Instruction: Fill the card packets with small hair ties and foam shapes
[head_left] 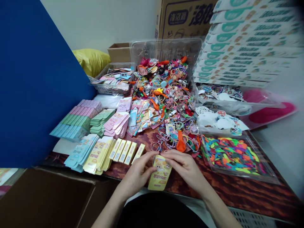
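A small yellow printed carton (160, 179) is held upright between my hands at the table's front edge. My left hand (140, 169) grips its left side, thumb on the printed front. At the upper right side of the carton, my right hand (184, 166) has its fingers closed on the top edge; the fingertips partly hide the top. Just left of my left hand stands a row of folded yellow cartons (123, 151). Beside them lie a stack of flat yellow cartons (98, 155) and a stack of flat blue cartons (81, 152).
Flat green cartons (101, 120), flat pink cartons (116, 122) and stacked finished boxes (77, 118) lie left. A heap of hair ties and trinkets (163, 85) spills forward from a clear bin. Balloons fill a tray (232, 155) at right. A blue panel (35, 85) blocks the left.
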The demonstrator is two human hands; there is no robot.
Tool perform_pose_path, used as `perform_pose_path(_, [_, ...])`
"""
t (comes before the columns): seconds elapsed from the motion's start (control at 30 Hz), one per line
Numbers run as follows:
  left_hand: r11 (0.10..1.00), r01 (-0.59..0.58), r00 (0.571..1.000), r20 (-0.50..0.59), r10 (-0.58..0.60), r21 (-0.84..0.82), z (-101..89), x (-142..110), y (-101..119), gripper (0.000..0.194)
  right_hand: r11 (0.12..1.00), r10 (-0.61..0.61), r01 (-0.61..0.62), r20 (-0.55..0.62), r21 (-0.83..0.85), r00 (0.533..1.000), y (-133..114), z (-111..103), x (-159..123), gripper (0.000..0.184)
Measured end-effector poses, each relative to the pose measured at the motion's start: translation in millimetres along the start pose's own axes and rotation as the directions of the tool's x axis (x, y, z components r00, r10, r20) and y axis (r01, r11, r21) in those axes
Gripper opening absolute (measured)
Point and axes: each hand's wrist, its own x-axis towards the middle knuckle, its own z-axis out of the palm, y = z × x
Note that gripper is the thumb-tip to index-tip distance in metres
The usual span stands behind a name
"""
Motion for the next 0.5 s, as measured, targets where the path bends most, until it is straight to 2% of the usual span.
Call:
perform_pose_path(0.07, [0.999,0.007,1.0,0.002,-0.007,0.032,0.5,-0.8,1.1,0.042,1.0,0.02,-0.021,0.033,0.018,0.999,0.9,-1.7,1.2,0.02])
perform_pose_path(0.13, [0.999,0.027,1.0,0.001,-0.027,0.018,2.0,-1.6,1.0,0.046,0.995,0.079,-0.08,0.016,0.063,0.997,3.3,-1.5,2.3,0.02])
perform_pose_path(0.23, [0.998,0.038,0.999,0.001,-0.038,-0.055,5.4,-1.6,0.3,0.053,0.978,0.162,-0.147,-0.094,0.149,0.982,8.4,5.4,0.9,0.02])
perform_pose_path(0.37, [0.992,0.031,1.0,0.002,-0.031,-0.12,9.4,1.4,-1.0,0.054,0.948,0.237,-0.172,-0.235,0.268,0.942,14.4,21.6,-7.5,0.025])
perform_pose_path(0.5, [0.984,0.029,0.999,-0.02,-0.033,-0.176,8.3,5.1,-2.1,0.055,0.95,0.233,-0.142,-0.332,0.277,0.914,19.4,28.3,-17.2,0.032])
